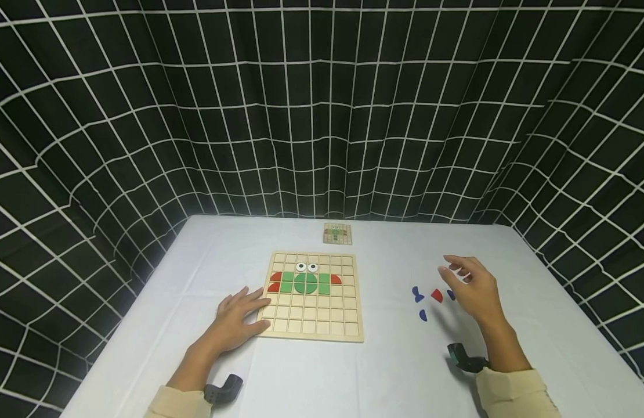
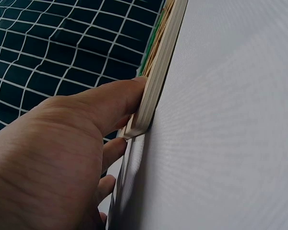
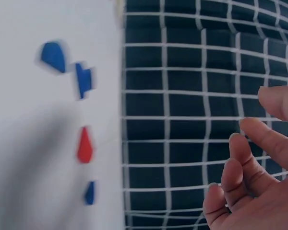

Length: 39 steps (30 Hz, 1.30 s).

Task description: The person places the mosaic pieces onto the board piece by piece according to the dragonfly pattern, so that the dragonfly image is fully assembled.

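Observation:
A wooden grid board (image 1: pixel 311 316) lies on the white table, bearing green squares, a green circle of quarter pieces (image 1: pixel 306 283), red quarter pieces (image 1: pixel 274 287) and two round eye pieces (image 1: pixel 307 267). My left hand (image 1: pixel 236 318) rests on the board's left edge with fingers spread; the left wrist view shows the thumb (image 2: pixel 120 98) against its side. Above the table at the right hovers my right hand (image 1: pixel 474 285), fingers loosely bent and nothing between them. Below it lie a red quarter piece (image 1: pixel 437 295) and several blue pieces (image 1: pixel 423 315).
A small pattern card (image 1: pixel 337 233) with a matching picture lies behind the board. Black cloth with a white grid (image 1: pixel 322 116) hangs around the table's back and sides. Each wrist carries a dark camera mount (image 1: pixel 224 389).

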{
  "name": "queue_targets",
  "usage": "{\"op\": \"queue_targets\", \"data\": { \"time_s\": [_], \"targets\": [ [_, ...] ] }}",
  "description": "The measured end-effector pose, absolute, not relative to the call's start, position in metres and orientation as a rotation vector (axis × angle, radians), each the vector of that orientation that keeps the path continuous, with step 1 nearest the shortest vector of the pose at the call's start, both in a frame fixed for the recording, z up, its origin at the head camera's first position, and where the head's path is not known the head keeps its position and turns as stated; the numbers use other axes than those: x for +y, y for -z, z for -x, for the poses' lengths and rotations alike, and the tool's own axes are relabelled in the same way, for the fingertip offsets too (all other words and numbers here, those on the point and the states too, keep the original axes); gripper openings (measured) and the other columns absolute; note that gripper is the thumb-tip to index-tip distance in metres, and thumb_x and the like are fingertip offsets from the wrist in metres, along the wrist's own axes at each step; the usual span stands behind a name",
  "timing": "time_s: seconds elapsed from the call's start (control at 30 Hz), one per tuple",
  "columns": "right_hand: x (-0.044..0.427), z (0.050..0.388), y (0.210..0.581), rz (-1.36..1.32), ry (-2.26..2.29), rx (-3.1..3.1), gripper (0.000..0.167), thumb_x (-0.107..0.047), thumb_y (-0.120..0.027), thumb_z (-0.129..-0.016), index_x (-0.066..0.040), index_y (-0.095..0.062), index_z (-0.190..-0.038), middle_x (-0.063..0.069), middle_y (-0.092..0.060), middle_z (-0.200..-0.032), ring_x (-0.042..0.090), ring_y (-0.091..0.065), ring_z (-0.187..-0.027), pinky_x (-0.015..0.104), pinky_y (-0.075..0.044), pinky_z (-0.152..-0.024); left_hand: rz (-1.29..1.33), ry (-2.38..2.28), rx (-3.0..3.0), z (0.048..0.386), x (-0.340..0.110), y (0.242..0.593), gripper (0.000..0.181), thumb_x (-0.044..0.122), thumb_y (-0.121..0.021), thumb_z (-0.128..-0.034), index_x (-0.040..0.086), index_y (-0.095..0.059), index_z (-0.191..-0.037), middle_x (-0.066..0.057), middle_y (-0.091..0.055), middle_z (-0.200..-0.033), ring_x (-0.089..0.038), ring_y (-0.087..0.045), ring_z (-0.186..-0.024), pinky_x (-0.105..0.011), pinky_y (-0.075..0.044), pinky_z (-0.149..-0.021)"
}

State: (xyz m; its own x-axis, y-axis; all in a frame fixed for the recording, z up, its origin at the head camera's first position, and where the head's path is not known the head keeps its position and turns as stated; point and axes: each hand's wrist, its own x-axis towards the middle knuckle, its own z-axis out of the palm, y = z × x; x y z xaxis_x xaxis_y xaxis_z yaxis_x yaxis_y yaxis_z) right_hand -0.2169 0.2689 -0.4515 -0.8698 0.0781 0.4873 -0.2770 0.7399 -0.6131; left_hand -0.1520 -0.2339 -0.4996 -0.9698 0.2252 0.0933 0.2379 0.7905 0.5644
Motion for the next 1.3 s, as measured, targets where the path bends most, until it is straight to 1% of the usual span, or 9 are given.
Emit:
{"op": "queue_targets", "data": {
  "time_s": [0.03,0.13,0.33,0.43,0.57,0.7,0.83,1.0,1.3],
  "targets": [
    [0.275,0.222,0.461,-0.135,-0.953,-2.458,0.039,-0.039,-0.067,-0.091,-0.012,-0.068,-0.120,0.006,-0.060,-0.098,0.018,-0.048,-0.087,0.034,-0.044,-0.066,0.381,0.934,-2.952,0.152,-0.234,0.500,0.052,0.040,-0.072,-0.0842,0.019,-0.062,-0.131,-0.004,-0.042,-0.148,-0.033,-0.019,-0.142,-0.054,-0.002,-0.113],
    [0.285,0.227,0.478,-0.110,-0.925,-2.489,0.041,-0.042,-0.067,-0.091,-0.011,-0.068,-0.118,0.005,-0.061,-0.097,0.019,-0.049,-0.085,0.033,-0.043,-0.060,0.384,0.933,-2.949,0.153,-0.233,0.500,0.052,0.041,-0.072,-0.0845,0.019,-0.062,-0.131,-0.005,-0.043,-0.148,-0.033,-0.019,-0.142,-0.054,-0.003,-0.112],
    [0.270,0.207,0.463,-0.064,-0.993,-2.558,0.037,-0.027,-0.067,-0.091,-0.001,-0.065,-0.117,0.016,-0.062,-0.098,0.032,-0.053,-0.090,0.041,-0.044,-0.067,0.393,0.940,-2.944,0.152,-0.232,0.500,0.052,0.040,-0.073,-0.0842,0.018,-0.062,-0.131,-0.005,-0.043,-0.147,-0.034,-0.020,-0.142,-0.054,-0.003,-0.112],
    [0.267,0.202,0.461,-0.049,-0.961,-2.651,0.040,-0.027,-0.066,-0.093,0.003,-0.062,-0.120,0.019,-0.061,-0.099,0.034,-0.053,-0.091,0.042,-0.045,-0.068,0.398,0.942,-2.937,0.151,-0.232,0.499,0.052,0.039,-0.073,-0.0839,0.017,-0.062,-0.130,-0.006,-0.044,-0.147,-0.035,-0.020,-0.142,-0.055,-0.004,-0.112],
    [0.268,0.202,0.469,-0.056,-0.880,-2.745,0.043,-0.025,-0.067,-0.092,0.006,-0.060,-0.121,0.020,-0.061,-0.099,0.036,-0.057,-0.090,0.045,-0.050,-0.069,0.394,0.940,-2.934,0.150,-0.231,0.498,0.051,0.038,-0.073,-0.0838,0.018,-0.063,-0.129,-0.006,-0.044,-0.147,-0.035,-0.021,-0.141,-0.056,-0.004,-0.112],
    [0.269,0.203,0.478,-0.045,-0.848,-2.788,0.047,-0.025,-0.070,-0.090,0.008,-0.058,-0.121,0.024,-0.060,-0.101,0.041,-0.058,-0.095,0.055,-0.050,-0.079,0.386,0.937,-2.932,0.149,-0.231,0.496,0.051,0.040,-0.073,-0.0838,0.018,-0.063,-0.129,-0.006,-0.044,-0.146,-0.036,-0.022,-0.141,-0.056,-0.004,-0.112],
    [0.271,0.206,0.485,-0.027,-0.820,-2.825,0.047,-0.025,-0.071,-0.088,0.008,-0.060,-0.119,0.027,-0.057,-0.105,0.043,-0.056,-0.099,0.058,-0.047,-0.085,0.382,0.930,-2.939,0.149,-0.232,0.495,0.052,0.042,-0.072,-0.0839,0.019,-0.063,-0.129,-0.006,-0.044,-0.147,-0.036,-0.021,-0.141,-0.057,-0.003,-0.112],
    [0.271,0.206,0.488,-0.038,-0.817,-2.832,0.037,-0.022,-0.072,-0.087,0.007,-0.066,-0.109,0.025,-0.055,-0.103,0.042,-0.055,-0.097,0.057,-0.047,-0.084,0.382,0.926,-2.948,0.150,-0.234,0.496,0.052,0.042,-0.072,-0.0842,0.019,-0.063,-0.130,-0.006,-0.043,-0.147,-0.035,-0.020,-0.142,-0.056,-0.003,-0.112],
    [0.270,0.205,0.487,-0.027,-0.829,-2.844,0.035,-0.020,-0.075,-0.084,0.005,-0.067,-0.108,0.024,-0.053,-0.106,0.043,-0.054,-0.099,0.057,-0.047,-0.085,0.366,0.920,-2.952,0.149,-0.233,0.495,0.053,0.042,-0.072,-0.0839,0.018,-0.062,-0.131,-0.006,-0.042,-0.148,-0.035,-0.020,-0.142,-0.056,-0.003,-0.112]
  ]
}}
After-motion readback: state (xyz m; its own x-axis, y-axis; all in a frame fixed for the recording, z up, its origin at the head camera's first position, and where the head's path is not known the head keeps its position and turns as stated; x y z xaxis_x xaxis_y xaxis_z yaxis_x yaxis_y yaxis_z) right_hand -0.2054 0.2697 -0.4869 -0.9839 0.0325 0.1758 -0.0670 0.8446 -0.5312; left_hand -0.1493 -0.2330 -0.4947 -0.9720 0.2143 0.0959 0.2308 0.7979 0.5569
